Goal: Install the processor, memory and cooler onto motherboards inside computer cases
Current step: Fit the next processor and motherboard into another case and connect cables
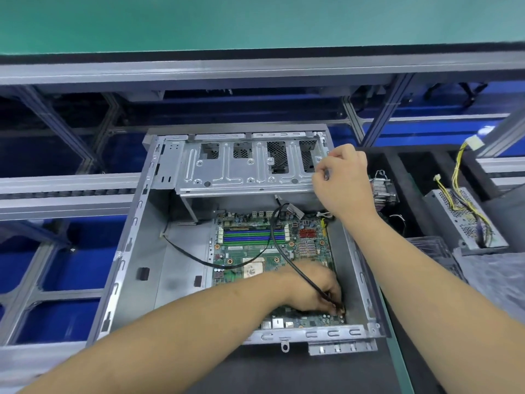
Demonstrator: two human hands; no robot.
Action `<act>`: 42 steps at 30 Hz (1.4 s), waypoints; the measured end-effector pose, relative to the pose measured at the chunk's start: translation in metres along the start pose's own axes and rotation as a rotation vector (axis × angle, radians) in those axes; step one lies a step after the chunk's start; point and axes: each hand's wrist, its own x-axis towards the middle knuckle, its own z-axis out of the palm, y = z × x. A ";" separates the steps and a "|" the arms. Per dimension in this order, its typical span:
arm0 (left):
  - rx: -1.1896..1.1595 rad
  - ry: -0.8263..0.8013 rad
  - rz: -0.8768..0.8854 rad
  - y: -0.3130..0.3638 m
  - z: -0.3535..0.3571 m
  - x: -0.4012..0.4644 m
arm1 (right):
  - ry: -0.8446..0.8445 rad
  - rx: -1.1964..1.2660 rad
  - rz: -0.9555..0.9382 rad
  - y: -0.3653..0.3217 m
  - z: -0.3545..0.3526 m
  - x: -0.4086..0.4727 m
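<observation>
Motherboard (272,251) in case (136,251): left hand (315,288) pinches black cable (284,251) at near-right corner; right hand (341,177) grips drive-bay edge (244,166), far side.

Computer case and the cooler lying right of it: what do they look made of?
The computer case looks like bare sheet steel, dull grey, with stamped ribs and punched slots in its drive cage. The cooler seems to be aluminium: thin bright stacked fins, though it is partly hidden behind the right hand.
</observation>
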 end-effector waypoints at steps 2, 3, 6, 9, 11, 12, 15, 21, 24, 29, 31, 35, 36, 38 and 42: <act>0.050 0.042 0.040 0.003 0.001 0.003 | -0.004 0.000 0.005 0.000 0.000 0.000; 0.044 0.060 0.053 0.003 0.001 0.004 | -0.004 0.001 0.006 0.000 0.000 0.000; -0.002 0.091 0.072 0.005 0.002 0.004 | 0.000 0.004 0.006 0.000 0.000 0.000; 0.014 0.105 0.090 0.007 0.003 0.004 | -0.001 0.016 0.011 0.000 0.000 0.000; 0.058 0.127 0.105 0.008 0.005 0.004 | -0.003 0.024 0.016 0.000 -0.001 0.000; 0.077 0.140 0.109 0.009 0.005 0.004 | -0.003 0.028 0.017 0.000 -0.001 0.000; 0.116 0.166 0.107 0.011 0.008 0.005 | -0.001 0.042 0.015 0.000 -0.001 0.000; 0.014 0.230 0.107 0.014 0.013 0.004 | -0.007 0.053 0.013 0.001 -0.001 0.000; -0.046 0.260 0.105 0.013 0.014 0.004 | -0.011 0.061 0.017 0.002 0.000 0.000; -0.088 0.267 0.095 0.014 0.015 0.005 | -0.004 0.068 0.016 0.003 0.001 0.000; -0.112 0.241 0.072 0.014 0.016 0.006 | -0.005 0.077 0.017 0.003 0.001 0.000; -0.096 0.161 0.035 0.009 0.018 0.010 | -0.006 0.069 0.022 0.002 0.000 0.000; -0.077 0.147 0.037 0.008 0.018 0.011 | -0.006 0.065 0.023 0.002 -0.001 0.000; -0.041 0.140 0.056 0.007 0.017 0.012 | -0.009 0.059 0.023 0.001 -0.001 -0.001; 0.039 0.163 0.102 0.002 0.015 0.011 | -0.005 0.055 0.018 0.000 -0.001 -0.001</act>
